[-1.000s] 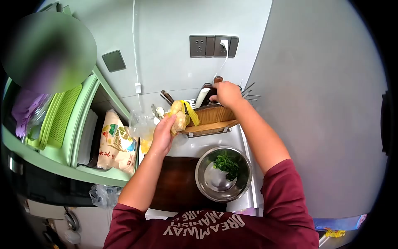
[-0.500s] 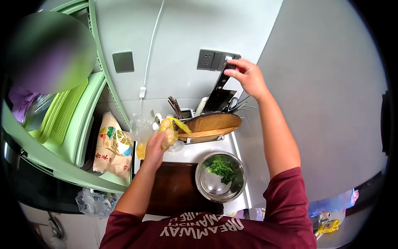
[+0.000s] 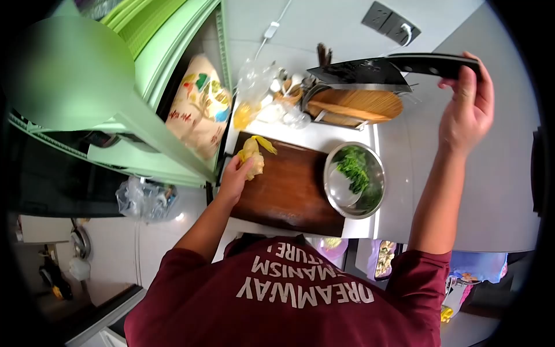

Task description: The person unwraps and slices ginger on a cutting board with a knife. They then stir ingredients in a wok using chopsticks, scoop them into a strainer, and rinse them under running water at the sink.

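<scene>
My right hand grips the black handle of a kitchen cleaver, raised at the upper right with its broad dark blade pointing left. In my left hand is a lumpy, pale piece of ginger with thin yellow plastic on it, held above the left part of a dark brown cutting board. Right of the board stands a steel bowl with chopped green leaves inside. Below the cleaver, round wooden boards stand in a rack.
A green shelf with a rice bag borders the left side. Clear plastic bags and utensils sit at the counter's back. A wall socket is behind, and a grey panel stands on the right.
My right hand has pulled the cleaver out of the rack and swung it up to the right, turning the blade sideways. My left hand has brought the ginger down over the board.
</scene>
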Tool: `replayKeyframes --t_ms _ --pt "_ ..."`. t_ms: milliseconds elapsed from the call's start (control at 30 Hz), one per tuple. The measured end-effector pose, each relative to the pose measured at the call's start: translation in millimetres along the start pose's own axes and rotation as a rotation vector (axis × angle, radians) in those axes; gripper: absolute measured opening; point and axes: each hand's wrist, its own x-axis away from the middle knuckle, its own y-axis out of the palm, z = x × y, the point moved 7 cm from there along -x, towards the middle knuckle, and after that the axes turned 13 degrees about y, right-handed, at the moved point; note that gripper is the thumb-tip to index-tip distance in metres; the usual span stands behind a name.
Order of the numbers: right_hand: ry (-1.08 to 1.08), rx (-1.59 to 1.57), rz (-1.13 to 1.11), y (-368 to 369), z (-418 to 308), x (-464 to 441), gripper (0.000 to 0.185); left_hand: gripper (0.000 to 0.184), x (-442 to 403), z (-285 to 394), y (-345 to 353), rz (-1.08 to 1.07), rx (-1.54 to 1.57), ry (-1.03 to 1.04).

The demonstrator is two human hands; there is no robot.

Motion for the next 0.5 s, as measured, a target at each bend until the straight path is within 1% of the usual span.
replayKeyframes --t_ms 100,167,233,267,300,367,400,433,500 --pt "0.162 0.025 0.028 3.9 10.9 38.7 0.024 0.031 12.3 -28.6 -29.5 0.000 -0.099 -0.017" --pt "0.304 -0.005 0.012 21.8 38.0 85.8 0.020 0.032 21.4 -42.2 -44.3 0.021 -0.222 -0.033" --pt "0.508 0.008 -0.010 40.1 73.4 145.9 0.019 0.030 26.5 -58.0 -53.3 0.029 -0.342 -0.058" --pt "0.567 0.102 -0.012 42.5 89.8 176.4 0.019 0.030 26.8 -69.7 -59.3 0.065 -0.415 -0.040" --pt "0.624 0.195 -0.016 43.0 104.1 204.4 0.019 0.030 26.2 -80.3 -63.0 0.036 -0.535 -0.040" --pt "0.647 0.189 0.024 42.3 117.0 247.1 0.020 0.032 26.4 -95.1 -67.1 -0.018 -0.770 -0.034" --pt "0.633 0.140 0.087 34.4 116.8 258.1 0.021 0.034 32.8 -82.6 -57.2 0.014 -0.711 -0.067" --pt "0.619 0.089 0.148 25.6 115.1 265.9 0.021 0.035 35.4 -68.5 -51.3 -0.039 -0.784 -0.104" --pt "0.667 0.120 0.054 12.6 109.4 270.8 0.021 0.039 33.7 -53.5 -47.8 -0.165 -0.931 -0.183"
